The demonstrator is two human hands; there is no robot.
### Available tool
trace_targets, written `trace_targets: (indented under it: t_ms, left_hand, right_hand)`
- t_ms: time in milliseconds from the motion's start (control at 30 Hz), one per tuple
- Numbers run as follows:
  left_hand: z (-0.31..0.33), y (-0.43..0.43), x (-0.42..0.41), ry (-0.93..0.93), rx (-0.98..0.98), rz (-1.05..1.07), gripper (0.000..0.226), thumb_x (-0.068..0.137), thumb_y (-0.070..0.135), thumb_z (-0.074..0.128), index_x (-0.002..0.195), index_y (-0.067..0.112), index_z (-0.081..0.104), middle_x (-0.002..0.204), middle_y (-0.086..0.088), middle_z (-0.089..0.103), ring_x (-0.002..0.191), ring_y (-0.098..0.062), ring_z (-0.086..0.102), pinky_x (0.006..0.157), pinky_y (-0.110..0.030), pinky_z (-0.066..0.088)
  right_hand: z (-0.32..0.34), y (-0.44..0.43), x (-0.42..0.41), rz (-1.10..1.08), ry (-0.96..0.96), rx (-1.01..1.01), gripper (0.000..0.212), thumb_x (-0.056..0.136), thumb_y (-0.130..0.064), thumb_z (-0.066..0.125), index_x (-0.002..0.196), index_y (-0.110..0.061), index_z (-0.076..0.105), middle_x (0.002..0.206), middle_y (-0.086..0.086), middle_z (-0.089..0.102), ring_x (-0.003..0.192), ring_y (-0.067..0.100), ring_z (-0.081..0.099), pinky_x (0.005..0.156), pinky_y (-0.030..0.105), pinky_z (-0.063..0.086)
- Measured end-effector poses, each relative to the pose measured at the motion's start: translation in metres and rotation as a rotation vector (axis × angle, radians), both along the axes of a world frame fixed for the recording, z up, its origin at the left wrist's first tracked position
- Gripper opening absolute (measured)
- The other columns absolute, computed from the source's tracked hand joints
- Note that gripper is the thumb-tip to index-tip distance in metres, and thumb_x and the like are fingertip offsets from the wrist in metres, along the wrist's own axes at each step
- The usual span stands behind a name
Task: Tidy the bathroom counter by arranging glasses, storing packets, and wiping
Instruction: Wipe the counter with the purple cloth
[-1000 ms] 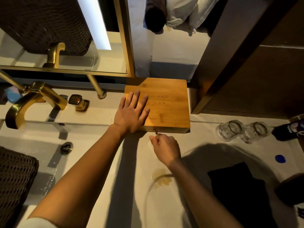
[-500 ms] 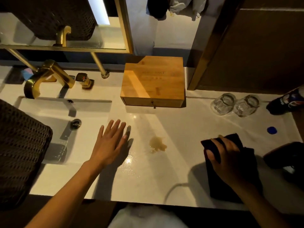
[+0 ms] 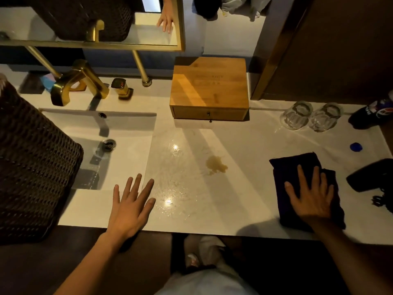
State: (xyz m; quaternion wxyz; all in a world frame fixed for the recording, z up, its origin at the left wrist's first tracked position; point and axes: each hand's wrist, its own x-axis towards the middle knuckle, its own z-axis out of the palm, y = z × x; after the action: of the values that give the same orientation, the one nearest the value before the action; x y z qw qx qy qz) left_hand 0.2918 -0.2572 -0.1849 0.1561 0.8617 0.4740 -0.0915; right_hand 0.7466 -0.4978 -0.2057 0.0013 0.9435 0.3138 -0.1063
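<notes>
A brown spill [image 3: 215, 165] lies in the middle of the white counter [image 3: 244, 145]. A dark cloth [image 3: 297, 165] lies flat at the right front, and my right hand [image 3: 310, 196] presses on it with fingers spread. My left hand [image 3: 130, 205] hovers open, palm down, over the counter's front edge beside the sink [image 3: 127, 135]. Two clear glasses [image 3: 296, 116] [image 3: 324, 118] stand upside down side by side at the back right. A wooden box [image 3: 209, 88] with its drawer shut sits at the back.
A gold faucet [image 3: 74, 81] and handle [image 3: 121, 87] stand behind the sink. A dark woven basket [image 3: 32, 162] fills the left. A dark soda bottle [image 3: 376, 112], a blue cap [image 3: 355, 146] and a black hair dryer [image 3: 374, 175] lie at the far right.
Both hands left the wooden box. My right hand moved right onto the dark cloth and flattened on it. My left hand drew back toward the counter's front edge.
</notes>
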Motion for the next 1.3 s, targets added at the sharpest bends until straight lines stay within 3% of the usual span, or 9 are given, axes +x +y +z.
trace_targets:
  t_ms: [100,467,733,1033,1300]
  left_hand:
    - [-0.004,0.0,0.0,0.019,0.054,0.007,0.055,0.099,0.061,0.014,0.151,0.053,-0.001,0.167,0.004,-0.005,0.155,-0.017,-0.012,0.123,-0.054,-0.007]
    - [-0.014,-0.002,-0.002,-0.023,0.118,0.007,0.056,0.1,0.06,0.015,0.152,0.052,-0.003,0.168,0.002,-0.002,0.155,-0.018,-0.01,0.123,-0.055,-0.003]
    - [-0.016,-0.002,-0.003,-0.082,0.13,0.026,0.059,0.099,0.06,0.018,0.155,0.046,0.002,0.168,0.0,0.002,0.155,-0.018,-0.008,0.124,-0.055,-0.001]
    - [-0.016,0.0,-0.005,-0.078,0.116,0.05,0.06,0.099,0.06,0.017,0.156,0.043,0.004,0.168,0.001,0.003,0.155,-0.016,-0.007,0.124,-0.053,0.0]
    - [-0.015,0.001,-0.005,-0.052,0.107,0.08,0.061,0.099,0.059,0.015,0.156,0.04,0.009,0.168,0.001,0.007,0.156,-0.016,-0.005,0.124,-0.054,0.0]
  right_hand:
    - [-0.001,0.003,-0.012,-0.033,0.021,0.011,0.083,0.084,-0.078,0.005,0.157,-0.038,0.001,0.166,0.014,0.001,0.152,0.036,0.002,0.121,0.059,0.002]
    - [-0.005,0.039,-0.099,-0.084,-0.016,0.012,0.08,0.085,-0.074,0.008,0.157,-0.039,0.002,0.166,0.017,0.001,0.152,0.039,0.002,0.121,0.06,0.002]
    - [-0.008,0.094,-0.167,0.018,-0.037,0.091,0.075,0.091,-0.068,0.021,0.157,-0.037,0.01,0.164,0.023,0.009,0.15,0.045,0.01,0.118,0.066,0.008]
    - [-0.002,0.14,-0.215,0.243,0.045,0.062,0.074,0.091,-0.072,0.016,0.156,-0.041,-0.005,0.166,0.014,-0.009,0.152,0.038,-0.01,0.12,0.061,-0.003]
    - [-0.01,0.107,-0.161,0.331,-0.08,0.242,0.068,0.092,-0.066,0.039,0.153,-0.036,0.033,0.163,0.016,0.022,0.15,0.037,0.022,0.121,0.055,0.016]
